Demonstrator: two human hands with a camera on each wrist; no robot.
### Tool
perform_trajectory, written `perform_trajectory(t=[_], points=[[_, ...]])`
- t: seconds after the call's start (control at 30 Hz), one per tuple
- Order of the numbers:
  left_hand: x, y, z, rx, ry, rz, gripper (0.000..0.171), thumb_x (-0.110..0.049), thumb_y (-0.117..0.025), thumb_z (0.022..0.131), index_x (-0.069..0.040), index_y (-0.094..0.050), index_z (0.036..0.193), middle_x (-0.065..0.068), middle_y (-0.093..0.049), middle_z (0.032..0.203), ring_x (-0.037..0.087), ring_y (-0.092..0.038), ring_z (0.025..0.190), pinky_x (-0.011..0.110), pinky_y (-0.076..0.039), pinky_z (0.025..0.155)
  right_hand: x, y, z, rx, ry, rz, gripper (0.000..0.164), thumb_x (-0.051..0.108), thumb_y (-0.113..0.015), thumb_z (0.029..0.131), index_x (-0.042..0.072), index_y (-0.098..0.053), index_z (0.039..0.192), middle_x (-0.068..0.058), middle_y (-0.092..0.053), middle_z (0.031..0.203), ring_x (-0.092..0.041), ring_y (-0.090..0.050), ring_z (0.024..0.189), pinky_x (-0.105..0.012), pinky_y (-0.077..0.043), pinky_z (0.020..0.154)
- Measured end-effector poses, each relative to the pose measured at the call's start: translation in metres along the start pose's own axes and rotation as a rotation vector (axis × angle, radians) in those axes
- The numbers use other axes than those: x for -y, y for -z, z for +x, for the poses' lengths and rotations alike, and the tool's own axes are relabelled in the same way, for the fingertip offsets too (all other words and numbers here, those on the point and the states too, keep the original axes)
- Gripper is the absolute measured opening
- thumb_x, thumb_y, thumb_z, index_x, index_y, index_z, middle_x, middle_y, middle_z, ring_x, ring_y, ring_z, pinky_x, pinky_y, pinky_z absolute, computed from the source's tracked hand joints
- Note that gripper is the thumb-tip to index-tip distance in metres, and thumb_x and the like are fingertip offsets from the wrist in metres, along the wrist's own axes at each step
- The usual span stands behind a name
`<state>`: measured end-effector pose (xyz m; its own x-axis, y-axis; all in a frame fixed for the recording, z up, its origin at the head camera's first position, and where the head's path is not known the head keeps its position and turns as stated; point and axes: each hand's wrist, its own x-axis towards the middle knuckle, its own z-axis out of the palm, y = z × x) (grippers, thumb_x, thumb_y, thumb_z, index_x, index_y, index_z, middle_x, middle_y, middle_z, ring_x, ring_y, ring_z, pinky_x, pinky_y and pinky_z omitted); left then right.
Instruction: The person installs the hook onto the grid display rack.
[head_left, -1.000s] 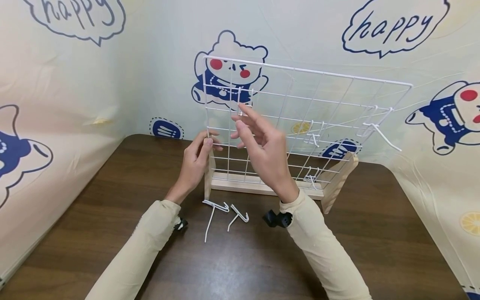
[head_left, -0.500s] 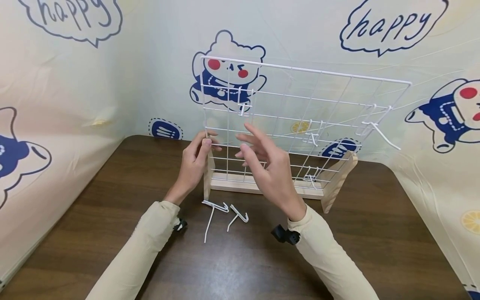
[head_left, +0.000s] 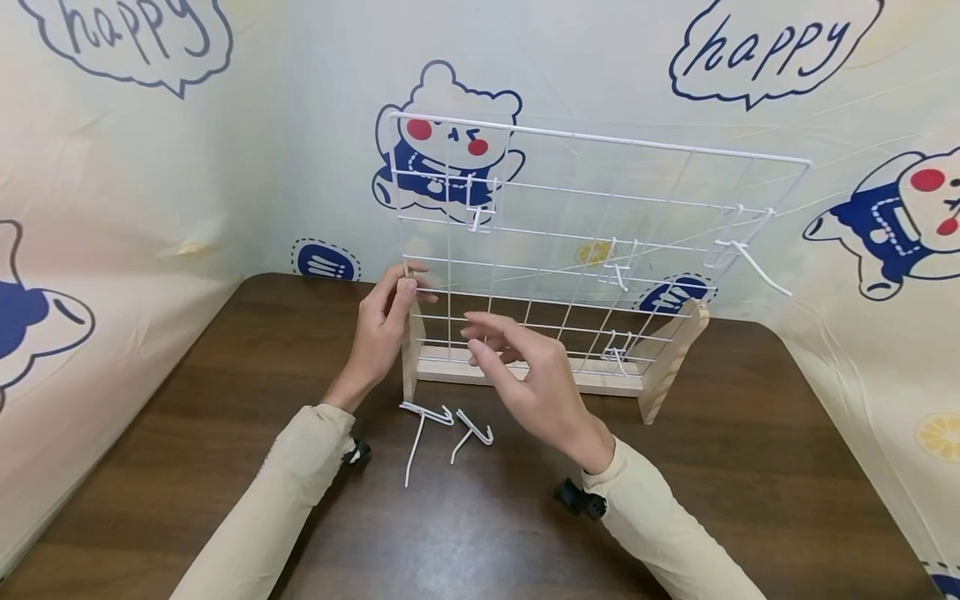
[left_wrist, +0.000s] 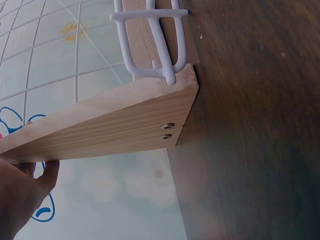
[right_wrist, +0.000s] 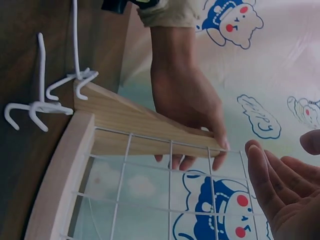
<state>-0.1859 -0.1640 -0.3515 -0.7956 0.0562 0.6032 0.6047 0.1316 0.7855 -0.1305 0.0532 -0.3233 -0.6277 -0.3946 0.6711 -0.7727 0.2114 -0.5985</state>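
In the head view, a white wire grid rack (head_left: 573, 134) leans back on a wooden stand. My left hand (head_left: 382, 317) grips the upper end of the stand's left wooden side panel (left_wrist: 110, 130), thumb in front and fingers behind. My right hand (head_left: 528, 375) hovers before the lower grid, fingers loosely bent and holding nothing. Several white hooks hang on the wires: one at upper left (head_left: 477, 220), one mid-grid (head_left: 618, 277), one low down and a long one at right (head_left: 765, 268). A longer loose hook (head_left: 416, 446) and a shorter hook (head_left: 474, 431) lie on the table.
The brown wooden table (head_left: 225, 467) carries the stand near its far edge. The right wooden side panel (head_left: 671, 367) and a bottom crossbar (head_left: 480, 372) complete the stand. A printed curtain (head_left: 300, 125) surrounds the table behind and at both sides.
My right hand has come down from beside the upper-left hook to the lower grid, uncovering that hook. My left hand keeps its grip. The head view has shifted slightly.
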Motion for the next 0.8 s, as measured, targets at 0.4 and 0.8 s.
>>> perform_trajectory(t=[0.4,0.8], points=[[0.0,0.0,-0.001,0.003,-0.014,-0.014,0.028,-0.004,-0.039,0.106,0.009,-0.053,0.126,0.029,-0.062,0.105,0.049,-0.063,0.097,0.024,-0.048,0.087,-0.003,-0.012,-0.024,0.109,0.009,0.013,0.027,0.003,-0.062,0.096,0.003,-0.065,0.123,-0.006,-0.074,0.103,-0.009,-0.07,0.083,-0.021,-0.056,0.068],[0.0,-0.001,0.001,-0.002,-0.034,-0.028,0.027,-0.002,-0.039,0.105,0.011,-0.053,0.124,0.036,-0.06,0.105,0.052,-0.061,0.095,0.023,-0.048,0.086,-0.013,-0.023,-0.047,0.206,-0.017,-0.007,0.02,0.006,-0.062,0.097,0.005,-0.069,0.116,0.0,-0.072,0.098,-0.003,-0.065,0.076,-0.014,-0.052,0.069]])
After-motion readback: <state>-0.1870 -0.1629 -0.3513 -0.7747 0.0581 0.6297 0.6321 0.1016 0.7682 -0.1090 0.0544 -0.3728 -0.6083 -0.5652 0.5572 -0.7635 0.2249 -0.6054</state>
